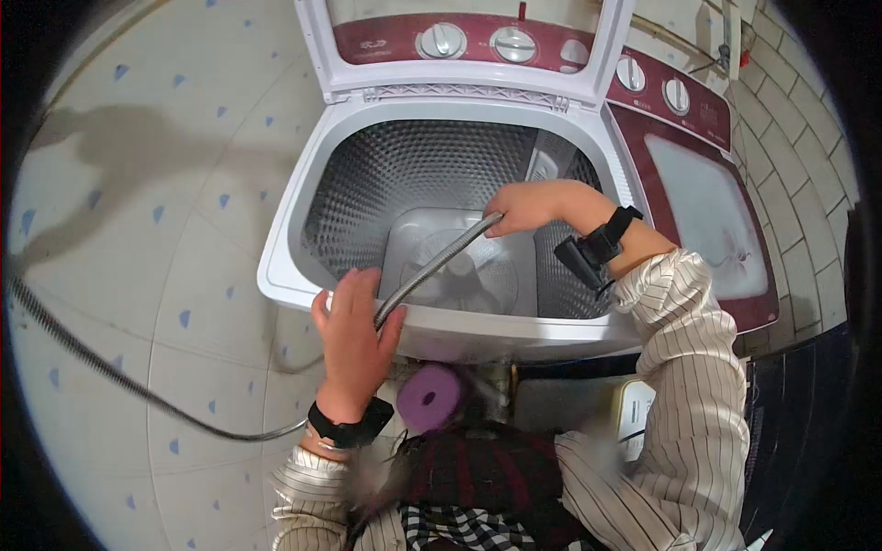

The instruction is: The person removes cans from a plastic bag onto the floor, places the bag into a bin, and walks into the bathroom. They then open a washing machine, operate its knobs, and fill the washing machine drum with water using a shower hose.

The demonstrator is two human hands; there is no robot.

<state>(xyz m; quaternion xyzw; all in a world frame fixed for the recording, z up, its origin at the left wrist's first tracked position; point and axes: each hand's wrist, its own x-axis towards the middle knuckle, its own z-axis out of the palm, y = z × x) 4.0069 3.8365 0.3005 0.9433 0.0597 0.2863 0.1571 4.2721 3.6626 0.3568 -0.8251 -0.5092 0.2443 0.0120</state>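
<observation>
My right hand point(528, 208) is closed around a flexible metal hose point(439, 263) near its end, over the open wash tub point(404, 165) of a twin-tub washing machine. From there the hose slopes down across the tub's front rim point(496, 323) and passes beneath my left hand point(354, 331). That hand rests at the front left of the rim, fingers stretched out and thumb beside the hose. Beyond my left wrist, the hose runs along the tiled floor to the far left. Ribbed grey walls and a pale round base show inside the tub.
The clear-windowed lid point(469, 78) stands raised behind the tub, before a red panel with knobs point(443, 40). To the right, the second compartment's lid point(712, 216) is down. A purple ring-shaped object point(429, 397) and a white-and-yellow container point(634, 413) lie below the machine's front.
</observation>
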